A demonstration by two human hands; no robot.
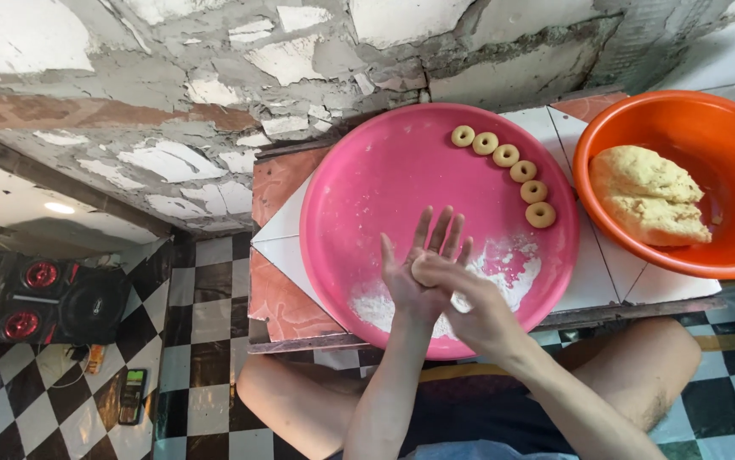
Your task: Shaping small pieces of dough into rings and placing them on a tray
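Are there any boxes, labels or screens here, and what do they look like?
Small dark handheld device with a screen: flat on the black-and-white checkered floor, lower left; oblong, screen too small to make out.
No boxes, labels or signs show.

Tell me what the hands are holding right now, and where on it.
A small dough piece, pressed between the left hand palm and the right hand fingers; mostly hidden.

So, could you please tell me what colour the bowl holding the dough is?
The bowl is orange, seen clearly in the head view.
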